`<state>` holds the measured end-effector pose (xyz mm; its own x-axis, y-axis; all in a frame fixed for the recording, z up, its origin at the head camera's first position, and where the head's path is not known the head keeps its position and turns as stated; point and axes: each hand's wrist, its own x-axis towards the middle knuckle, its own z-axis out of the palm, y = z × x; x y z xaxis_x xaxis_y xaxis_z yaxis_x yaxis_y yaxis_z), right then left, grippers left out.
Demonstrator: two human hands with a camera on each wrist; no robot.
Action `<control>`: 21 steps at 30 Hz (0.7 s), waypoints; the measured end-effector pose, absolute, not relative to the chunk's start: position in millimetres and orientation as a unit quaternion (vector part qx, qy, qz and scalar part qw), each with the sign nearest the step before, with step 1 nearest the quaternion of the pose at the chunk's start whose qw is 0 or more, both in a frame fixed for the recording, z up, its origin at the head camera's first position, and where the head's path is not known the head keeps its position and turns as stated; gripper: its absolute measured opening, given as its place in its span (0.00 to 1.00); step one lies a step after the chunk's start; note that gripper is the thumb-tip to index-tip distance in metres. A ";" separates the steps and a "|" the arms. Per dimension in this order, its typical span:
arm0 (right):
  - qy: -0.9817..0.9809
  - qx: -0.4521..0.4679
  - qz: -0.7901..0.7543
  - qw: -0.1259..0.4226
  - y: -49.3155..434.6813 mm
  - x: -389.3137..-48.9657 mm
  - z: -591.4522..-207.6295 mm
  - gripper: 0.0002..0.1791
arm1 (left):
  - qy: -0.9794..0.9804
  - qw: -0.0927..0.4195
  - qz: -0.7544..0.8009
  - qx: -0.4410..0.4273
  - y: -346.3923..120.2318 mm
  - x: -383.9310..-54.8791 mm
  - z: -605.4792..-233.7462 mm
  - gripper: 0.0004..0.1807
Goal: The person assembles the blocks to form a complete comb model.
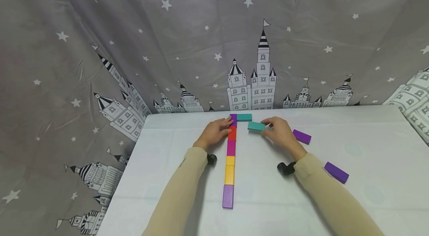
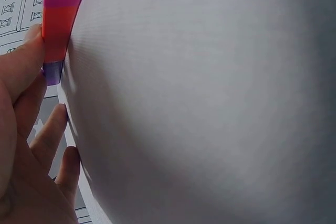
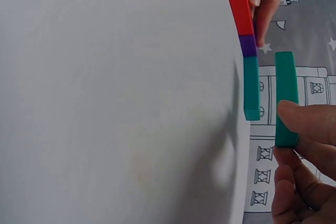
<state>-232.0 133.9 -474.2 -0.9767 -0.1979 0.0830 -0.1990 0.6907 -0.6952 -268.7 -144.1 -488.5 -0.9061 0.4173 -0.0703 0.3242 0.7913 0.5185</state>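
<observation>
A column of blocks runs down the white table: purple (image 1: pixel 234 117), red (image 1: pixel 232 134), magenta (image 1: pixel 231 148), yellow (image 1: pixel 229 174) and lilac (image 1: pixel 228 196). A teal block (image 1: pixel 244 117) extends rightward from the purple one at the far end. My left hand (image 1: pixel 214 133) touches the purple and red blocks from the left, thumb by the red. Between right thumb and fingers, my right hand (image 1: pixel 279 131) pinches a second teal block (image 3: pixel 286 87). That block is held above the table, in front and to the right of the first teal block.
Two loose purple blocks, one (image 1: pixel 302 137) beside the right hand and another (image 1: pixel 336 172) near the right sleeve, lie on the table (image 1: pixel 161 176). A grey curtain (image 1: pixel 187 42) printed with castles and stars hangs behind the table's far edge and along the left.
</observation>
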 end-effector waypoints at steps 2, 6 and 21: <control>-0.919 0.110 0.379 -0.002 131.3 -234.4 -475.5 0.21 | 0.942 0.088 0.256 0.199 -143.9 -269.2 -489.0 0.27; -0.919 0.122 0.375 -0.003 126.2 -238.6 -477.1 0.20 | 0.942 0.084 0.257 0.201 -143.7 -269.3 -489.2 0.27; -0.919 0.120 0.374 -0.024 108.2 -247.7 -486.0 0.21 | 0.942 0.085 0.258 0.199 -144.1 -269.6 -489.5 0.27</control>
<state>-247.7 108.2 -486.0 -0.9702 -0.2380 0.0453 -0.2020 0.6912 -0.6939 -269.6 -144.1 -489.5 -0.9060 0.4193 -0.0575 0.3317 0.7878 0.5190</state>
